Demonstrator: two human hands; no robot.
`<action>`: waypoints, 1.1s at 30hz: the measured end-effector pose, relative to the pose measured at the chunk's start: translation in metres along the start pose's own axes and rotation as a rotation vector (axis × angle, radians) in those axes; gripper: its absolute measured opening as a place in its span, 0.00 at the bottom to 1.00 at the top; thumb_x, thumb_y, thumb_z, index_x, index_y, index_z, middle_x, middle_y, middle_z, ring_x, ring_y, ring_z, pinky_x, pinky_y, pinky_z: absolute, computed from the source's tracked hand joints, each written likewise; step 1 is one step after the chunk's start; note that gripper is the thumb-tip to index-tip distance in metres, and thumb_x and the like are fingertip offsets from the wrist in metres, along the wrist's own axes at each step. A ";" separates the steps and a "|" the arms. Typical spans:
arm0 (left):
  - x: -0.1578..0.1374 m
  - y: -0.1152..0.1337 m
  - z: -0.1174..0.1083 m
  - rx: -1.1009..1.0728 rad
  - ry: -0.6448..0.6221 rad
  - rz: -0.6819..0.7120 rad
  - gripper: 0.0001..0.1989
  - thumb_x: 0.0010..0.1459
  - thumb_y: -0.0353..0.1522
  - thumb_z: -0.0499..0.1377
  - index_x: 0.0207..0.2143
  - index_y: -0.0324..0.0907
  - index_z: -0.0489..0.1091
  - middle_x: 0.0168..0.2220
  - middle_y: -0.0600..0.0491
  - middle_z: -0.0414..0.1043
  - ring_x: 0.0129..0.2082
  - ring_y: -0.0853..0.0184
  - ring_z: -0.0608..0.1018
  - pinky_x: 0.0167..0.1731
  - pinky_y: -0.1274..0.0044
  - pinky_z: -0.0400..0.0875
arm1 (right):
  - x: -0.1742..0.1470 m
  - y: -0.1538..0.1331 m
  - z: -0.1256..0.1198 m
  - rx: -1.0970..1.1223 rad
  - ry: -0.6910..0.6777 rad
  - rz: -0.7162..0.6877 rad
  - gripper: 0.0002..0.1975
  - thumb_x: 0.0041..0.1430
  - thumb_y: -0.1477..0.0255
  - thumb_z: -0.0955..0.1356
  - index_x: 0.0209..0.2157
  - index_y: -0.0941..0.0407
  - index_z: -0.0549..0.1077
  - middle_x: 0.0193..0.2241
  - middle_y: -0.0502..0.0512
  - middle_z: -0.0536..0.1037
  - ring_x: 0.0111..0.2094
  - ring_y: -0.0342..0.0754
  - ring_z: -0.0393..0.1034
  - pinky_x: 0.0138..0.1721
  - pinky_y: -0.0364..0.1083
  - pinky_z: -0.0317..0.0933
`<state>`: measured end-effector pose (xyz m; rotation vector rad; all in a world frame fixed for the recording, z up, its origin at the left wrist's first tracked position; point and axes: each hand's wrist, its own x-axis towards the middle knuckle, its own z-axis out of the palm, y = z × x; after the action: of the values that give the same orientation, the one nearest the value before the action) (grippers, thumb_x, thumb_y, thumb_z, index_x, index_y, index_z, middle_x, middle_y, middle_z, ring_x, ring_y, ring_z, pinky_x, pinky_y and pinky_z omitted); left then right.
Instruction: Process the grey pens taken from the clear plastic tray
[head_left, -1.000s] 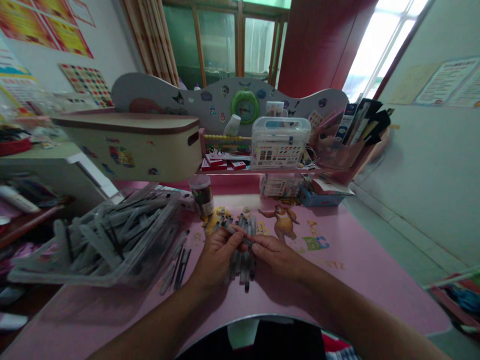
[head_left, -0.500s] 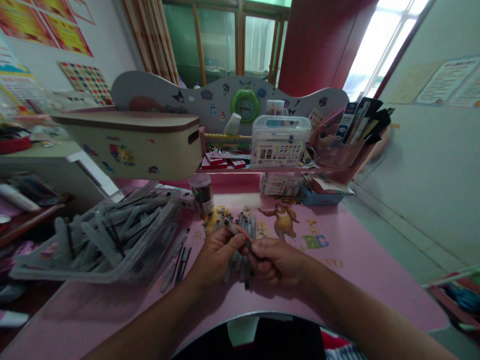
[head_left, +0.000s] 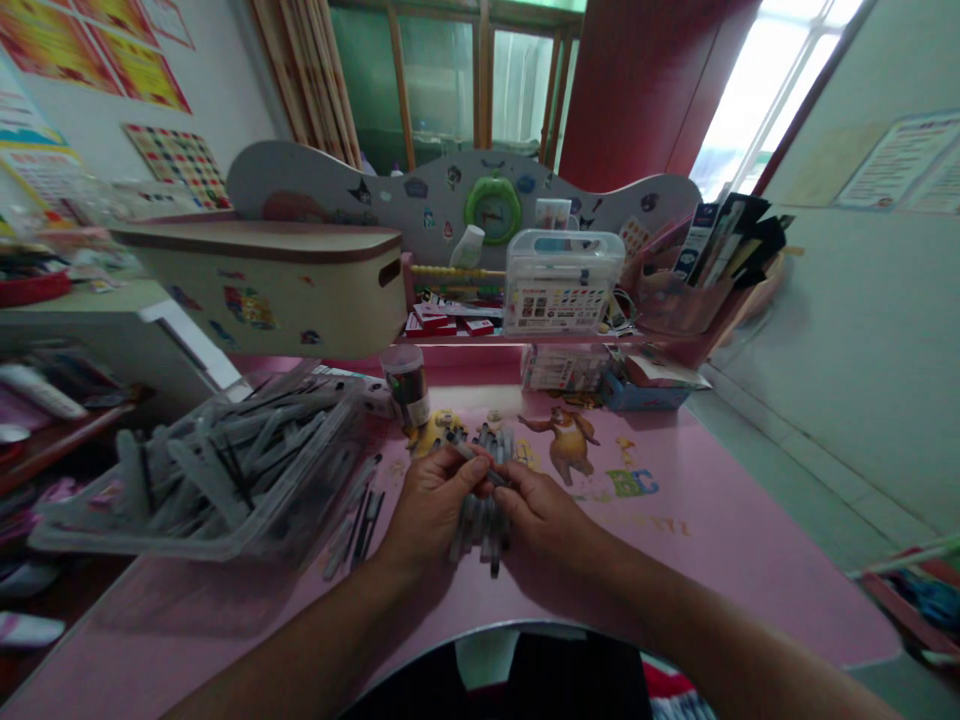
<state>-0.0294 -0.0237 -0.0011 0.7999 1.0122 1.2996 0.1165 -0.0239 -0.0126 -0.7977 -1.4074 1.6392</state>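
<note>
Over the middle of the pink desk (head_left: 720, 540), both hands meet around one slim greyish pen (head_left: 466, 452). My left hand (head_left: 431, 500) pinches it between thumb and fingers. The fingers of my right hand (head_left: 547, 512) are closed at its nearer end, where they cover most of it. Beneath the hands lies a pile of grey, translucent pens (head_left: 480, 530), partly hidden by the fingers. A few dark and clear pens (head_left: 364, 525) rest left of my left wrist.
A clear plastic bin (head_left: 247, 540) heaped with long translucent pieces stands at the left. Behind the hands are a lidded jar (head_left: 407, 385), a clear marker case (head_left: 562, 285) on the shelf, a cream box (head_left: 277, 295) and a blue box (head_left: 649, 390).
My right hand has shifted slightly up, its fingers now closer to my left fingertips. The pen shows less between the hands. The view has moved very slightly.
</note>
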 end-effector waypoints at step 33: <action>0.010 0.003 -0.013 -0.082 -0.492 -0.372 0.17 0.49 0.37 0.70 0.35 0.42 0.65 0.15 0.62 0.62 0.12 0.77 0.60 0.14 0.86 0.50 | 0.013 -0.005 -0.036 0.069 0.011 0.136 0.19 0.57 0.55 0.73 0.29 0.58 0.73 0.25 0.50 0.71 0.24 0.41 0.62 0.24 0.40 0.55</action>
<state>-0.0421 -0.0142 -0.0049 0.7740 0.6654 0.7674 0.1424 0.0042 -0.0131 -0.8776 -1.3064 1.7738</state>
